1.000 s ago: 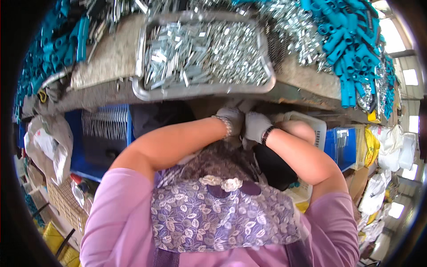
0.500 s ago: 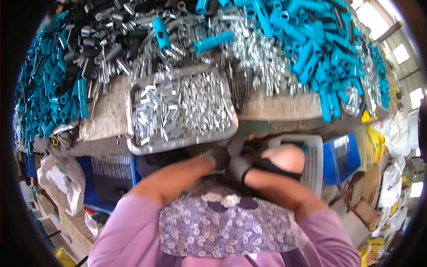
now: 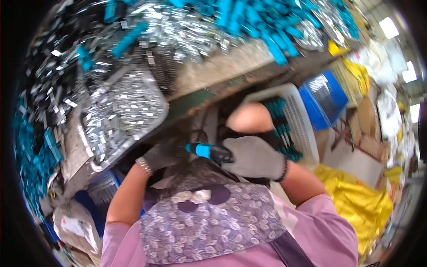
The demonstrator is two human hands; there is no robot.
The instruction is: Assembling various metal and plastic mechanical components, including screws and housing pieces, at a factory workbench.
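Tabletop (image 3: 218,66): tray (image 3: 161,103) of metal bits (image 3: 122,104) at front edge; teal tubes (image 3: 251,22) heaped toward back edge. Teal-black piece (image 3: 203,150) out past front edge, grasped by right hand (image 3: 255,158). Left hand (image 3: 163,155) nearby, blurred; grip cannot be told.

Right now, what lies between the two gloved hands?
A teal-and-black handle, held in the right hand and pointing toward the left hand; the head view shows it.

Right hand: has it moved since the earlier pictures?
Yes, rightward: judged against the tray of metal pieces, the right hand was below its near right corner and is now well to the right of it.
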